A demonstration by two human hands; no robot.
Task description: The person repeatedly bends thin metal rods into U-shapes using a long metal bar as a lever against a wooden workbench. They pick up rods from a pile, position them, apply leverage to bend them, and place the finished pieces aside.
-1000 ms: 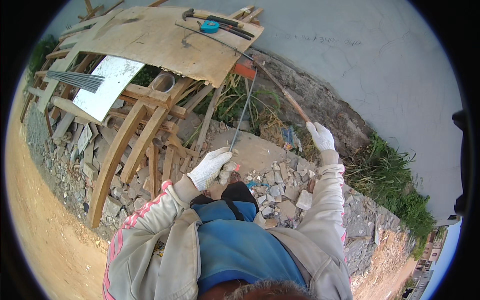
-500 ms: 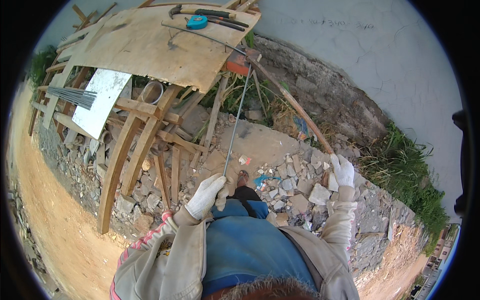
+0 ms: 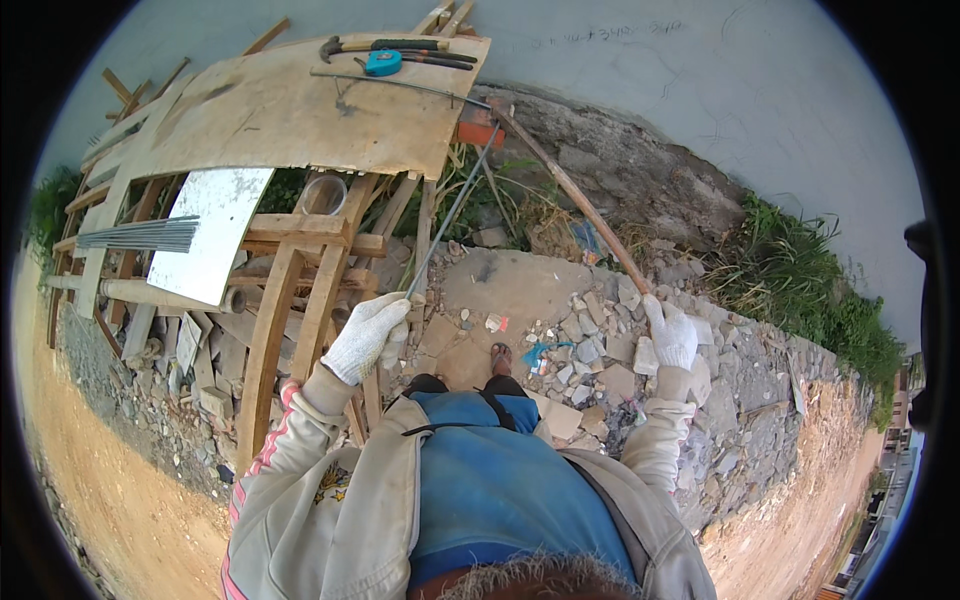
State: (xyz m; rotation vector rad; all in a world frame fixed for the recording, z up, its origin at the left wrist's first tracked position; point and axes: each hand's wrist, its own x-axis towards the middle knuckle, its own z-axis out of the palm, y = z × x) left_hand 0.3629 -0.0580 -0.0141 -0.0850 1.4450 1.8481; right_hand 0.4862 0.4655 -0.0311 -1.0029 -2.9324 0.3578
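My left hand (image 3: 365,335), in a white knitted glove, is closed round the near end of a thin steel rod (image 3: 452,212). The rod slants up to a reddish-orange block (image 3: 480,132) at the corner of a plywood board (image 3: 270,120). Another length of rod (image 3: 400,84) lies across the board and meets that corner; whether both are one bent piece I cannot tell. My right hand (image 3: 672,332), gloved too, grips the lower end of a long rusty brown bar (image 3: 580,200). The bar's far end reaches the same corner.
On the board lie a hammer (image 3: 390,45), a turquoise tape measure (image 3: 383,63) and dark tool handles (image 3: 438,62). A bundle of rods (image 3: 140,235) rests over a white sheet (image 3: 212,215). Timber legs (image 3: 268,345) stand at left, rubble (image 3: 590,350) surrounds my feet, and a grey wall (image 3: 780,120) rises behind.
My left hand has moved left and away from my body, and the near end of the rod has swung left with it. My right hand stays on the bar, shifted slightly left.
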